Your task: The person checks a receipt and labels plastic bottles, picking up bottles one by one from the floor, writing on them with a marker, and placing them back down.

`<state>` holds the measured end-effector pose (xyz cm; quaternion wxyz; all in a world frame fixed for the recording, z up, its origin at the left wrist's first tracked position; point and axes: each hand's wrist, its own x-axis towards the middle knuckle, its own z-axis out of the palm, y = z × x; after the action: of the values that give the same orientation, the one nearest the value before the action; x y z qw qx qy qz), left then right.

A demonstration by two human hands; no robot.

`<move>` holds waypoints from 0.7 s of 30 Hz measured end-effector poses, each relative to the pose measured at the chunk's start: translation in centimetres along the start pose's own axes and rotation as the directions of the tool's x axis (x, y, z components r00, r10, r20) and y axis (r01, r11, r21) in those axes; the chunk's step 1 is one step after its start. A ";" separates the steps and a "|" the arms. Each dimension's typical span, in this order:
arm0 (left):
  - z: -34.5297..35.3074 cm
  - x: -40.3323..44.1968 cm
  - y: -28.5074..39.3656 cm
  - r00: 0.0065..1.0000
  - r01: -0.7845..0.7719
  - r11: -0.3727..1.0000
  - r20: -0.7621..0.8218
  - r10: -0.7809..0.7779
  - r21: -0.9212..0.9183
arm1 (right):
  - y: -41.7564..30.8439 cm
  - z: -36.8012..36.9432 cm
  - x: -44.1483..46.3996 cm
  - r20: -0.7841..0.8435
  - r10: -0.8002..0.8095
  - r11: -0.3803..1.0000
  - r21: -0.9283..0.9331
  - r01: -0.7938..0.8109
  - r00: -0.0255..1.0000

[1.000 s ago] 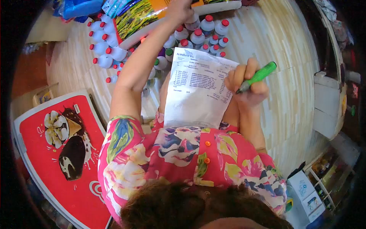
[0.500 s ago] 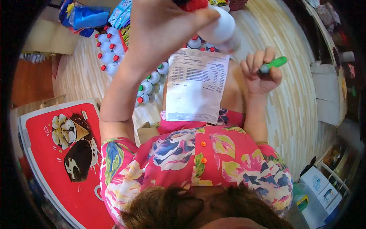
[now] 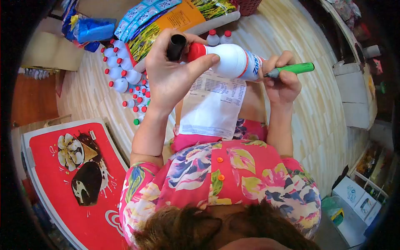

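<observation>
My left hand (image 3: 175, 79) is closed around the cap end of a white plastic bottle (image 3: 227, 60) with a red cap and a blue-lettered label starting "Zon". A black marker cap (image 3: 176, 46) is tucked in the same hand. The bottle lies sideways in the air. My right hand (image 3: 284, 79) grips a green marker (image 3: 296, 68), its dark tip pointing left at the bottle's base. The right fingers are close to that base; whether they touch it I cannot tell. Below, a printed receipt sheet (image 3: 212, 106) rests on my lap, partly covered by the bottle and left hand.
Several white bottles with red caps (image 3: 121, 84) stand on the floor to the left, beside a large printed sack (image 3: 179, 20) with blue sachet strips (image 3: 143, 16) on it. A red freezer lid (image 3: 54, 179) is at lower left. Cardboard (image 3: 354, 96) stands at right.
My left hand has come down and toward the middle with the bottle, bringing it near the marker. The marker in my right hand has tilted more level. The view has shifted, showing the sack.
</observation>
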<state>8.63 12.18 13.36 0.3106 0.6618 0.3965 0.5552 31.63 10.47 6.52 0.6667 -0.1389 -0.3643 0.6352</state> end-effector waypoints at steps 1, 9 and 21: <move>0.0 -0.2 0.0 1.000 -0.003 0.999 -0.001 0.003 0.038 | -0.2 0.7 -0.1 -0.057 0.015 0.998 -0.060 -0.018 0.998; -0.1 -1.9 1.2 0.997 0.074 0.994 0.018 -0.076 0.077 | 0.1 6.0 0.8 -0.197 -0.067 0.905 -0.425 -0.024 0.978; -0.1 -3.0 1.1 1.000 0.008 0.995 0.020 -0.010 0.096 | 0.9 6.1 -0.1 -0.074 -0.197 0.692 -0.716 0.086 0.978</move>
<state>8.57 8.98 12.86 0.2849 0.6799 0.4225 0.5273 26.93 8.85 10.15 0.6335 -0.4017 -0.5405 0.3809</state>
